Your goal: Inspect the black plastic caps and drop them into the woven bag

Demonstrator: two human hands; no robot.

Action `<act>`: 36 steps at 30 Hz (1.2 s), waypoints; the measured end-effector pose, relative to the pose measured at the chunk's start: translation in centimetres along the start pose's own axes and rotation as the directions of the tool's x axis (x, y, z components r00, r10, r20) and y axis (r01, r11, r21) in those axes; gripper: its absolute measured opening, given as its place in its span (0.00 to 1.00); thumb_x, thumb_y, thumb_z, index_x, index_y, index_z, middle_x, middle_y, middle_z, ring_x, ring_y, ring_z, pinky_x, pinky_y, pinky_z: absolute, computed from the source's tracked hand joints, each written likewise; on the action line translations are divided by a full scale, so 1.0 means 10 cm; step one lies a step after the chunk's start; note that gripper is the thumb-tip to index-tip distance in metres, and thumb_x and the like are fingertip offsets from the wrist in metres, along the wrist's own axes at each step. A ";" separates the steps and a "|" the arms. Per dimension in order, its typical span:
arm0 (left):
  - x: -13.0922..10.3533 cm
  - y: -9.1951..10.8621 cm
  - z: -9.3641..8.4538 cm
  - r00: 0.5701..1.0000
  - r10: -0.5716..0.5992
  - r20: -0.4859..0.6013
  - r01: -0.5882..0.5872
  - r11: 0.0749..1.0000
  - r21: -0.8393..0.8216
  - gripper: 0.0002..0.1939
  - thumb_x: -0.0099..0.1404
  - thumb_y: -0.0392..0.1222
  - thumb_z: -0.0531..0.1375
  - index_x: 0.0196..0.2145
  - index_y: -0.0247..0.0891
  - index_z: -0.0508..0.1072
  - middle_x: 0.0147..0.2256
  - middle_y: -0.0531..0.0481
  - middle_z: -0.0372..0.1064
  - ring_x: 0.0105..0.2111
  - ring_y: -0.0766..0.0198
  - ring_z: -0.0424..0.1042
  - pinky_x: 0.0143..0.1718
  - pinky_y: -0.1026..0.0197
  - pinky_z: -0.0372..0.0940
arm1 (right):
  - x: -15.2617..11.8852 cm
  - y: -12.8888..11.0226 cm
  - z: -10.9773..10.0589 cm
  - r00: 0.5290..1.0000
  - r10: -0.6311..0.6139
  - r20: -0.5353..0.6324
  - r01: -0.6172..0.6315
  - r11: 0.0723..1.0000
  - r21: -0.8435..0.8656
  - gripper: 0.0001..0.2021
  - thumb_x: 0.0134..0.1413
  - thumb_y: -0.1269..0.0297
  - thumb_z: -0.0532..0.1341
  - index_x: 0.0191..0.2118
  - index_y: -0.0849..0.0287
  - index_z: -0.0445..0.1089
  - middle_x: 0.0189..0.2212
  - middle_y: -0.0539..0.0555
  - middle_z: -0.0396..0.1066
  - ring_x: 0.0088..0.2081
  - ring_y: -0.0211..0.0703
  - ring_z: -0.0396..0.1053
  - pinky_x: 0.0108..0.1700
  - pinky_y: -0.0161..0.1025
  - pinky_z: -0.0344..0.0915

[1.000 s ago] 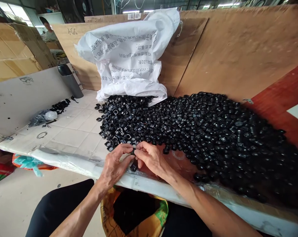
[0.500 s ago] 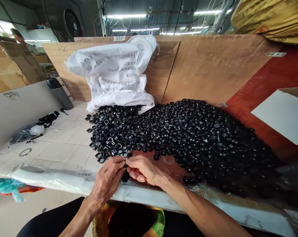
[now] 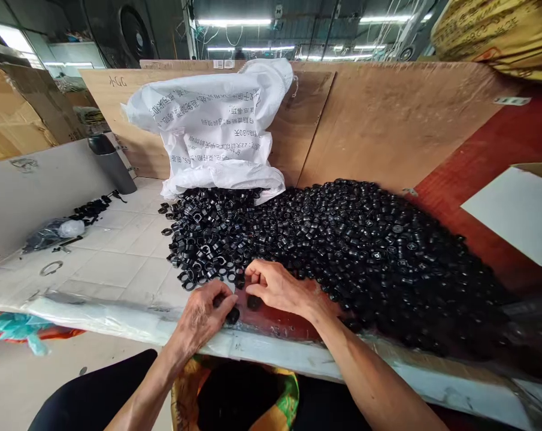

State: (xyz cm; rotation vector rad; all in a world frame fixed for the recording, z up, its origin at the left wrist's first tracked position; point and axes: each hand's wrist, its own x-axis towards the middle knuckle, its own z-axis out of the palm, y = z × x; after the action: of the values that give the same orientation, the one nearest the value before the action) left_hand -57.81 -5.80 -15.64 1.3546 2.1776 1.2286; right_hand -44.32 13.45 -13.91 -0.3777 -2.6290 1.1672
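My left hand [image 3: 206, 312] rests at the table's front edge, thumb and fingers curled around a small black plastic cap [image 3: 218, 300] that is mostly hidden. Just below its fingertips lies another dark piece [image 3: 232, 315]. My right hand [image 3: 277, 288] reaches to the near edge of the pile, thumb and forefinger apart. Under its thumb a black cap [image 3: 253, 301] sits on the reddish surface. Beyond my left hand spreads a heap of black rings [image 3: 203, 248], some showing pale insides. To the right it meets a big pile of black round caps [image 3: 365, 233].
A white printed sack [image 3: 217, 131] leans on the wooden board [image 3: 378, 120] behind the heap. Below the edge an open sack [image 3: 293, 395] stands between my knees. At left are a dark bottle [image 3: 111, 163], a plastic bag [image 3: 46, 234] and a metal ring [image 3: 51, 268]. A white box [image 3: 513, 209] is at right.
My hands were together at the front edge, fingertips meeting. Now they are apart: the right has moved up and right to the pile, while the left stays near the edge.
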 end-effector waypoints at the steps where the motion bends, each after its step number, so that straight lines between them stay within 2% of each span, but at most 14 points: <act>1: 0.02 -0.03 0.02 0.999 -0.033 -0.031 0.033 0.999 -0.005 0.08 0.68 0.45 0.62 0.33 0.40 0.76 0.29 0.53 0.74 0.28 0.63 0.72 0.33 0.62 0.67 | 0.00 0.01 0.01 1.000 -0.003 0.013 0.003 1.000 -0.017 0.06 0.56 0.73 0.65 0.39 0.56 0.73 0.32 0.47 0.74 0.33 0.38 0.69 0.37 0.35 0.60; 2: 0.03 -0.06 0.04 0.997 -0.051 -0.060 0.050 0.999 -0.012 0.06 0.68 0.44 0.62 0.38 0.40 0.78 0.30 0.53 0.75 0.28 0.63 0.73 0.33 0.62 0.68 | 0.00 0.02 0.01 1.000 0.020 -0.005 -0.021 0.999 -0.040 0.06 0.57 0.73 0.65 0.38 0.56 0.72 0.32 0.47 0.74 0.32 0.38 0.69 0.37 0.35 0.60; 3: 0.05 -0.09 0.06 0.996 -0.048 -0.075 0.048 0.999 -0.009 0.09 0.67 0.43 0.63 0.43 0.40 0.79 0.32 0.52 0.75 0.29 0.63 0.73 0.33 0.62 0.69 | 0.00 0.05 -0.01 0.997 0.061 -0.047 -0.064 0.996 -0.062 0.05 0.58 0.73 0.64 0.37 0.56 0.72 0.30 0.47 0.73 0.32 0.39 0.68 0.36 0.36 0.60; 6: 0.11 -0.13 0.11 0.997 0.044 -0.057 -0.038 0.993 0.108 0.20 0.68 0.40 0.64 0.57 0.44 0.78 0.35 0.52 0.75 0.31 0.63 0.74 0.35 0.61 0.70 | 0.05 0.14 -0.10 0.961 0.180 -0.210 -0.205 0.974 -0.100 0.04 0.60 0.72 0.65 0.36 0.57 0.71 0.28 0.47 0.70 0.30 0.40 0.67 0.36 0.37 0.60; 9: 0.13 -0.12 0.14 0.992 0.123 -0.023 -0.112 0.958 0.262 0.19 0.71 0.38 0.63 0.58 0.46 0.78 0.37 0.51 0.75 0.35 0.60 0.77 0.40 0.59 0.72 | 0.07 0.23 -0.12 0.953 0.143 -0.267 -0.192 0.967 -0.168 0.08 0.57 0.74 0.68 0.42 0.57 0.72 0.34 0.50 0.71 0.34 0.41 0.69 0.40 0.38 0.62; 13: 0.13 -0.08 0.16 0.988 0.154 0.004 -0.148 0.938 0.315 0.13 0.71 0.37 0.65 0.52 0.43 0.81 0.40 0.50 0.75 0.39 0.58 0.79 0.43 0.59 0.73 | 0.03 0.23 -0.04 0.981 0.029 -0.189 -0.081 0.959 -0.271 0.07 0.59 0.75 0.68 0.39 0.58 0.72 0.39 0.52 0.70 0.38 0.42 0.69 0.43 0.39 0.62; 17: 0.13 -0.06 0.17 0.989 0.140 0.041 -0.146 0.929 0.339 0.22 0.67 0.43 0.71 0.58 0.45 0.78 0.41 0.50 0.75 0.37 0.59 0.79 0.41 0.59 0.72 | -0.02 0.16 -0.05 0.996 -0.008 -0.089 -0.017 0.960 -0.280 0.08 0.58 0.76 0.68 0.39 0.58 0.72 0.39 0.51 0.68 0.34 0.39 0.66 0.40 0.37 0.60; 22: 0.15 -0.06 0.18 0.986 0.142 0.086 -0.164 0.918 0.362 0.11 0.72 0.39 0.66 0.51 0.47 0.81 0.40 0.51 0.75 0.39 0.60 0.79 0.42 0.60 0.72 | -0.04 0.06 -0.08 0.999 -0.011 -0.041 0.000 0.968 -0.251 0.09 0.57 0.80 0.67 0.37 0.59 0.71 0.37 0.51 0.69 0.33 0.38 0.66 0.39 0.37 0.60; 26: 0.13 -0.05 0.19 0.981 0.186 0.059 -0.195 0.913 0.359 0.11 0.71 0.38 0.66 0.50 0.47 0.81 0.43 0.51 0.73 0.39 0.61 0.78 0.41 0.60 0.72 | -0.04 0.00 -0.08 0.998 0.057 -0.004 -0.057 0.982 -0.181 0.07 0.57 0.76 0.67 0.38 0.58 0.73 0.31 0.49 0.72 0.32 0.39 0.67 0.37 0.37 0.59; 30: 0.13 -0.04 0.18 0.972 0.213 0.097 -0.233 0.914 0.331 0.08 0.73 0.36 0.63 0.48 0.45 0.80 0.50 0.50 0.76 0.44 0.59 0.80 0.44 0.59 0.73 | -0.03 -0.04 -0.04 0.983 0.156 0.092 -0.158 0.987 0.011 0.06 0.58 0.69 0.68 0.42 0.57 0.76 0.27 0.46 0.72 0.29 0.38 0.67 0.35 0.36 0.59; 33: 0.12 -0.03 0.17 0.971 0.204 0.127 -0.232 0.934 0.273 0.06 0.74 0.35 0.62 0.45 0.43 0.78 0.49 0.50 0.79 0.49 0.56 0.80 0.50 0.56 0.73 | -0.02 -0.05 -0.01 0.979 0.188 0.079 -0.198 0.970 0.139 0.04 0.55 0.65 0.69 0.37 0.58 0.78 0.26 0.47 0.73 0.29 0.39 0.67 0.34 0.36 0.59; 36: 0.10 -0.02 0.16 0.984 0.157 0.089 -0.174 0.958 0.228 0.09 0.70 0.34 0.65 0.46 0.43 0.74 0.46 0.50 0.81 0.46 0.56 0.81 0.49 0.55 0.73 | -0.02 -0.04 0.01 0.971 0.227 0.076 -0.239 0.945 0.224 0.06 0.53 0.62 0.70 0.33 0.58 0.78 0.27 0.48 0.74 0.30 0.40 0.68 0.34 0.36 0.60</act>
State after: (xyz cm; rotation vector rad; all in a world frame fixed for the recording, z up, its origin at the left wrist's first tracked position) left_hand -57.44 -4.20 -16.50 1.6779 2.2550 0.9831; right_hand -44.25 13.08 -13.66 -0.6342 -2.5003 1.5582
